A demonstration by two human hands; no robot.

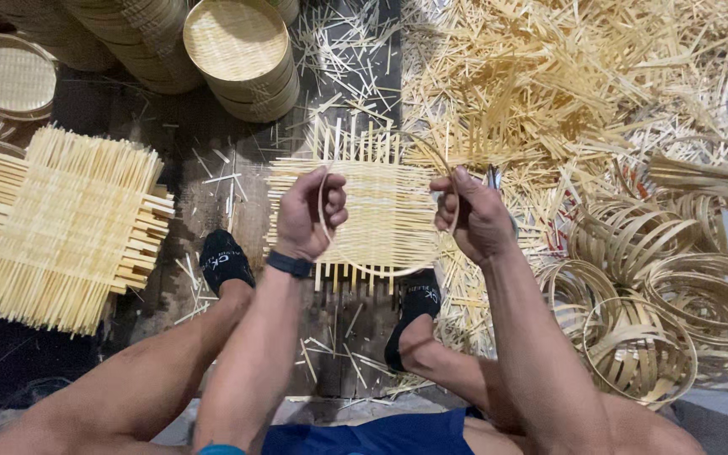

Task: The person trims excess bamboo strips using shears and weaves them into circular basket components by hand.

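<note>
Your left hand (312,212) is closed around a thin bamboo hoop (381,268), pinching its strip at about 10 o'clock on the ring; your right hand (472,215) is closed on the same strip at about 2 o'clock, with what looks like a small metal tool (494,176) tucked in the fist. The hoop hangs in the air between your hands, right over the woven bamboo mat (381,211) that lies on the floor between your feet. Judge the strip as very light, springy and thin: it bends easily but may split or kink if you force it, and its edges could be sharp. Hold it flat between thumb and fingers. Finished hoops (659,295) pile at 3 o'clock, loose slats (549,76) at 1 o'clock, a stack of mats (61,223) at 9 o'clock
</note>
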